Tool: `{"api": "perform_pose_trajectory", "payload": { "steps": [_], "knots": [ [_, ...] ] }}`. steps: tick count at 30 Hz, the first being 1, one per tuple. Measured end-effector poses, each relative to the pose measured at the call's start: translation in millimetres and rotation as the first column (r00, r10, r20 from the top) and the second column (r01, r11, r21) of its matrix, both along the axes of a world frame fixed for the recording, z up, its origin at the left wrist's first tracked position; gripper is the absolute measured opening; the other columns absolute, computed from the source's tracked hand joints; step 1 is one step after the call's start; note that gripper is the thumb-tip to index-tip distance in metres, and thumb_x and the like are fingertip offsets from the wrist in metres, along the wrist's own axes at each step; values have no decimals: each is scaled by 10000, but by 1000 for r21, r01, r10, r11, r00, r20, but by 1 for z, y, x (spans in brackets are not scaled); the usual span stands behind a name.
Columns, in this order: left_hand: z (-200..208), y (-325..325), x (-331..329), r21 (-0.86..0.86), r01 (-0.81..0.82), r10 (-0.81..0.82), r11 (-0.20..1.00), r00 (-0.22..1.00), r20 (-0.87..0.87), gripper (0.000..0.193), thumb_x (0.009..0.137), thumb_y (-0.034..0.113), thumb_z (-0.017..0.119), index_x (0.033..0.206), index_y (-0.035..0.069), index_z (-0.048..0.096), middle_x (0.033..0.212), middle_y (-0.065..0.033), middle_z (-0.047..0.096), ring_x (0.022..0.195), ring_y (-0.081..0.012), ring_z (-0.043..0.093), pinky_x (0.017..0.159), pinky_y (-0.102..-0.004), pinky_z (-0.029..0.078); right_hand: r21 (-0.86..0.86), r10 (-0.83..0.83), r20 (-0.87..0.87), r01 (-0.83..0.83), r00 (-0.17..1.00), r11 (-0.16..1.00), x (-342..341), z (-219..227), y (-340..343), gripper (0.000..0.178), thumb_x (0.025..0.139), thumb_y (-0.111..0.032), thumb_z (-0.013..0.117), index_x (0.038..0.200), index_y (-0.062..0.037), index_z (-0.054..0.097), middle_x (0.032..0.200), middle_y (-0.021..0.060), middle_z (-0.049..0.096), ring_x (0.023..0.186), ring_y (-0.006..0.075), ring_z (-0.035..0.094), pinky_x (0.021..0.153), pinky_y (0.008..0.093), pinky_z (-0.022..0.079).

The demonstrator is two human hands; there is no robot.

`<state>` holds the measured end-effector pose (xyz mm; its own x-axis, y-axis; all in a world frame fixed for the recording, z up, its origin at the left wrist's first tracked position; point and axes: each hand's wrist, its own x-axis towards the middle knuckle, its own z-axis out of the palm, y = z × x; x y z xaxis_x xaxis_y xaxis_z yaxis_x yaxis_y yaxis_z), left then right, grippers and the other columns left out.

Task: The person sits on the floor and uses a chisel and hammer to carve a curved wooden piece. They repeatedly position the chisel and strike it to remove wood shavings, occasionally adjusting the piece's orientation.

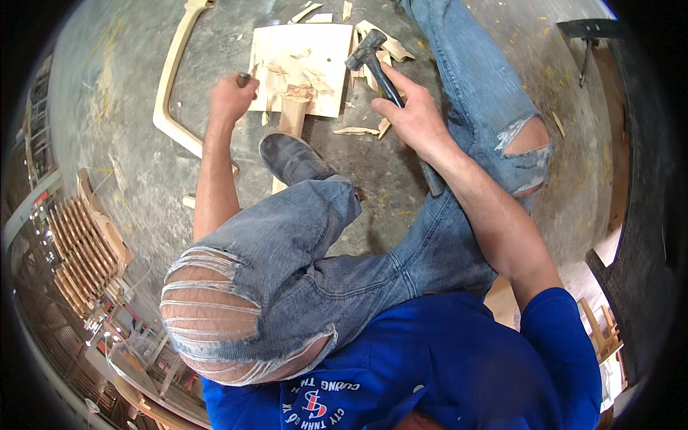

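Note:
My right hand (414, 118) is wrapped round the black handle of a hammer (365, 50); its metal head is raised near the right edge of a pale wooden board (287, 44). At the board's left edge my left hand (233, 98) is closed on a small dark tool (244, 77), mostly hidden in the fist, so its kind does not show. A narrow wooden piece (292, 117) lies with its end on the board, and my dark shoe (292, 158) rests on it. Wood chips (315, 80) are scattered round that end.
A curved wooden frame part (166, 82) lies on the concrete floor (143, 172) at left. Split offcuts (387, 44) lie beside the board. Stacked wooden parts (86, 244) stand at far left. A dark metal structure (645, 201) runs along the right edge.

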<state>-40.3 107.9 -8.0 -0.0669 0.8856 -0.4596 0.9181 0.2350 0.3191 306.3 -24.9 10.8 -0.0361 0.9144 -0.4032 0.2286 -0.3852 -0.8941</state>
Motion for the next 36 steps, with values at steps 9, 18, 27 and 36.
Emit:
{"api": "perform_pose_trajectory", "payload": {
  "steps": [9, 18, 27, 36],
  "knots": [
    [-36, -38, 23, -315, -204, 284, 927, 930, 234, 319, 890, 259, 827, 1058, 1, 740, 774, -27, 676, 524, -96, 505, 436, -312, 374, -34, 21, -24, -22, 999, 999, -1, 3, 0, 730, 937, -145, 711, 1606, -50, 435, 896, 60, 573, 729, 135, 535, 647, 299, 407],
    [-28, -48, -23, -179, -163, 167, 970, 986, 12, 294, 889, 284, 744, 979, 6, 774, 761, -108, 755, 543, -125, 598, 468, -342, 439, -80, 35, 39, -32, 999, 996, -4, -11, 0, 703, 954, -128, 671, 1620, -121, 445, 722, 13, 571, 470, 87, 464, 418, 283, 403],
    [-33, -148, -102, -459, -290, 328, 840, 945, 4, 274, 896, 255, 771, 1005, 5, 782, 871, -117, 787, 580, -174, 640, 471, -366, 454, -45, 162, 150, -157, 975, 987, -4, -9, -2, 694, 964, -110, 625, 1625, -93, 413, 1436, 240, 621, 1264, 278, 629, 1110, 366, 464],
    [-41, -267, -70, -314, -109, 91, 943, 993, -74, 399, 858, 287, 827, 1187, 85, 724, 982, -200, 768, 958, -360, 752, 839, -437, 572, 19, 149, 90, -151, 985, 988, -17, -5, -6, 665, 937, -161, 636, 1572, -42, 477, 1435, 256, 636, 1310, 327, 633, 1134, 378, 459]
  ]
}}
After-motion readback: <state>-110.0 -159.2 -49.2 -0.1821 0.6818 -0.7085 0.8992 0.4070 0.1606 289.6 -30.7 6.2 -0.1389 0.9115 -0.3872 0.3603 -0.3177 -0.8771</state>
